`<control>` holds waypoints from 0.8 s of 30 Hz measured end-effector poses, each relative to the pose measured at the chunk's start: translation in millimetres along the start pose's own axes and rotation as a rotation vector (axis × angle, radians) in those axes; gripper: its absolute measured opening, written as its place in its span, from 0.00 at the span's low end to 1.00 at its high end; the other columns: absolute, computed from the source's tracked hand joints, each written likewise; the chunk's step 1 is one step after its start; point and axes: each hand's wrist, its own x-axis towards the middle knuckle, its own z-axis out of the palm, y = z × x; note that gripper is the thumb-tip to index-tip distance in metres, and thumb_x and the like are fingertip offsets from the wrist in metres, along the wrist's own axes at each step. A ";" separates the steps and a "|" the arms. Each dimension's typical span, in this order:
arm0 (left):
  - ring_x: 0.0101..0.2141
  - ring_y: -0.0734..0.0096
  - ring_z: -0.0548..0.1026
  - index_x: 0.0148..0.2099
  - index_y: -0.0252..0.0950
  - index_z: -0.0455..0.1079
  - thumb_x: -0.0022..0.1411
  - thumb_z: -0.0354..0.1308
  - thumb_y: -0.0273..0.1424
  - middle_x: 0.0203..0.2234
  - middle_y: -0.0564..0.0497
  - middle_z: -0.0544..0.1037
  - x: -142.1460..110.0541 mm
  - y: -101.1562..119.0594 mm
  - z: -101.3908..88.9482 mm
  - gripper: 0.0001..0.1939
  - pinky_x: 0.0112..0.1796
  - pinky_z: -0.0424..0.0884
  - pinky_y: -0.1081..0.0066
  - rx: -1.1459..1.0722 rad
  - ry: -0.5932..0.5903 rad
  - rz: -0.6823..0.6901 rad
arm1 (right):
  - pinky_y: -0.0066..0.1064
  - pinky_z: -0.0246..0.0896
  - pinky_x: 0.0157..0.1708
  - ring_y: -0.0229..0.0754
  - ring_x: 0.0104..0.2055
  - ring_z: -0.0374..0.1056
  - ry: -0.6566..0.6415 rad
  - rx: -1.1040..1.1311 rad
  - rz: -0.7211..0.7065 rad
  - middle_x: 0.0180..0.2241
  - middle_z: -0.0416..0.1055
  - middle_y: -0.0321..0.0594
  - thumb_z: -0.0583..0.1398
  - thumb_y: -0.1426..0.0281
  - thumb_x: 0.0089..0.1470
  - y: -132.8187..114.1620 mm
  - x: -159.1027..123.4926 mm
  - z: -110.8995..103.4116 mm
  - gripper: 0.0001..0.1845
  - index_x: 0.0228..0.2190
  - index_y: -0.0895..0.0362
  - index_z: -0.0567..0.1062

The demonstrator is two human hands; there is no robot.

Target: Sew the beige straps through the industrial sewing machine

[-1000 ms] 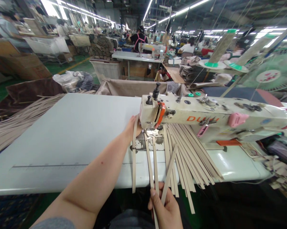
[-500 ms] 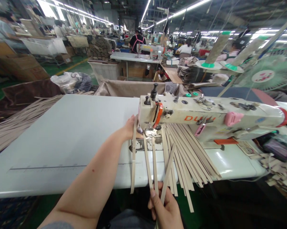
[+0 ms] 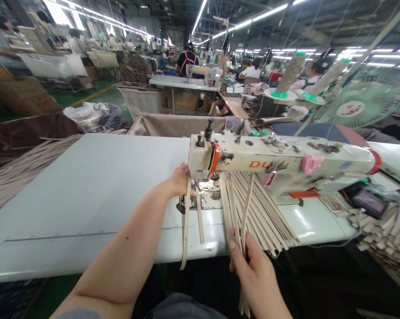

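My left hand [image 3: 180, 180] is at the left end of the sewing machine [image 3: 240, 155], beside the needle plate [image 3: 210, 198]. Its thumb and fingers close on narrow beige strips, partly hidden by the machine head; one long strip [image 3: 186, 226] hangs over the table's front edge and a shorter strip [image 3: 200, 221] lies beside it. Closed around a few beige strips [image 3: 248, 204], my right hand [image 3: 249, 261] is in front of the table edge, their tails dangling below it. Under the machine arm a fan of many similar strips [image 3: 269, 221] lies on the white table [image 3: 96, 190].
Long strips [image 3: 23, 173] spill down at the left, and bundled strips [image 3: 386, 239] are piled at the right. Thread cones [image 3: 291, 75] and a fan [image 3: 356, 106] stand behind the machine. Beyond the table is a fabric-lined bin [image 3: 180, 126]; co-workers sit farther back.
My right hand has moved right and slightly up with its strips, away from the needle area. One strip now lies nearer my left hand. The view has shifted slightly.
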 end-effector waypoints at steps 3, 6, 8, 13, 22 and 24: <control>0.66 0.36 0.73 0.61 0.37 0.80 0.43 0.82 0.35 0.65 0.40 0.78 -0.4 5.4 -3.9 0.41 0.70 0.69 0.47 0.031 -0.005 0.010 | 0.43 0.78 0.38 0.58 0.37 0.85 0.058 -0.310 -0.055 0.39 0.88 0.51 0.54 0.53 0.73 3.6 19.9 -17.6 0.30 0.61 0.59 0.77; 0.64 0.37 0.75 0.60 0.37 0.80 0.44 0.80 0.34 0.64 0.42 0.78 -0.6 4.5 -3.9 0.38 0.68 0.72 0.48 0.003 -0.007 -0.015 | 0.49 0.78 0.48 0.65 0.52 0.84 0.166 -0.605 -0.120 0.56 0.84 0.62 0.53 0.59 0.73 11.7 28.1 -20.5 0.29 0.66 0.61 0.71; 0.62 0.37 0.76 0.58 0.38 0.81 0.44 0.80 0.34 0.61 0.43 0.80 -0.4 1.6 -2.8 0.36 0.67 0.74 0.48 -0.036 -0.017 -0.013 | 0.47 0.79 0.43 0.64 0.51 0.84 0.235 -0.733 -0.182 0.57 0.82 0.60 0.55 0.60 0.74 14.9 27.8 -15.6 0.27 0.66 0.59 0.70; 0.65 0.33 0.73 0.59 0.38 0.81 0.42 0.81 0.36 0.61 0.41 0.80 1.0 -5.1 -0.9 0.39 0.71 0.67 0.41 -0.141 -0.002 0.029 | 0.44 0.78 0.37 0.61 0.42 0.82 0.272 -1.001 -0.342 0.47 0.80 0.57 0.59 0.51 0.76 6.7 20.8 -3.2 0.28 0.60 0.61 0.75; 0.61 0.38 0.75 0.54 0.39 0.82 0.40 0.81 0.36 0.52 0.43 0.82 -0.5 -2.7 -4.1 0.35 0.68 0.70 0.42 -0.217 -0.014 -0.027 | 0.56 0.77 0.49 0.69 0.48 0.75 0.276 -1.078 -0.398 0.47 0.78 0.65 0.69 0.52 0.67 -3.7 15.6 7.0 0.40 0.64 0.73 0.73; 0.58 0.38 0.77 0.52 0.38 0.83 0.40 0.81 0.35 0.46 0.44 0.83 -0.1 -4.0 -3.8 0.33 0.66 0.73 0.41 -0.248 -0.033 -0.036 | 0.57 0.76 0.50 0.70 0.49 0.75 0.293 -1.045 -0.383 0.49 0.77 0.66 0.68 0.53 0.67 -0.8 15.4 5.9 0.38 0.64 0.70 0.74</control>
